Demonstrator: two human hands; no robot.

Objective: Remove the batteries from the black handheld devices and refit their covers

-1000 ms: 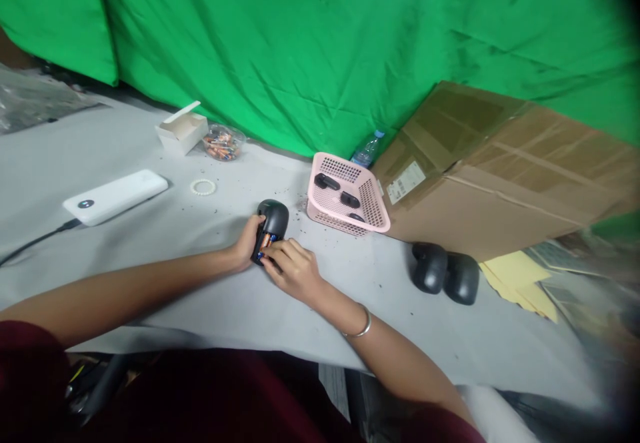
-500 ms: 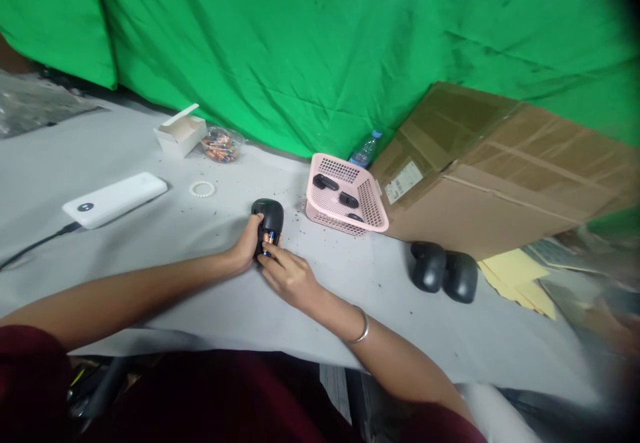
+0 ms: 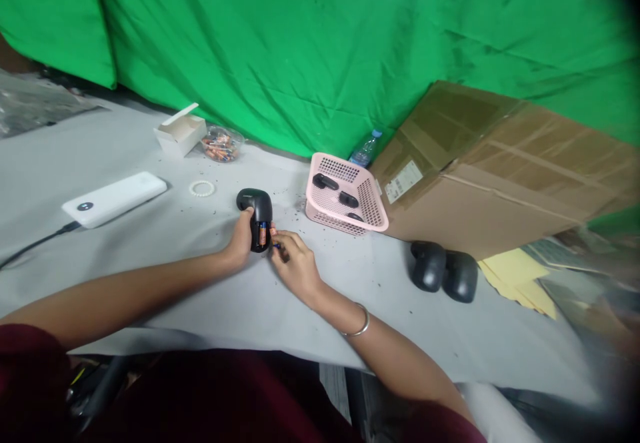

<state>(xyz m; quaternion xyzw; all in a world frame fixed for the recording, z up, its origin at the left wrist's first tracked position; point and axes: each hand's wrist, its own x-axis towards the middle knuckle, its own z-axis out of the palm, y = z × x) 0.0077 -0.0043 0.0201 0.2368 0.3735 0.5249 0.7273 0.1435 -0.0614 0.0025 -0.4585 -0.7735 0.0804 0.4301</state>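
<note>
My left hand (image 3: 241, 241) is wrapped round a rounded black device (image 3: 257, 201), whose kind I cannot make out. Its battery compartment is uncovered and faces me, with an orange-and-blue battery (image 3: 263, 233) lying inside. Just right of the compartment, my right hand (image 3: 297, 266) pinches another battery (image 3: 273, 230) between thumb and fingers, partly hidden by them. That hand wears a silver bangle at the wrist.
A pink basket (image 3: 320, 211) holds several small black parts. Two similar black devices (image 3: 429, 267) stand by the cardboard box (image 3: 500, 209). A tub of batteries (image 3: 223, 145), a white box (image 3: 181, 137), a bead bracelet (image 3: 202, 189) and a white power bank (image 3: 116, 199) are leftward.
My right fingers have come off the compartment to the right and now hold a battery beside it. The device has shifted slightly left and turned, showing the battery inside.
</note>
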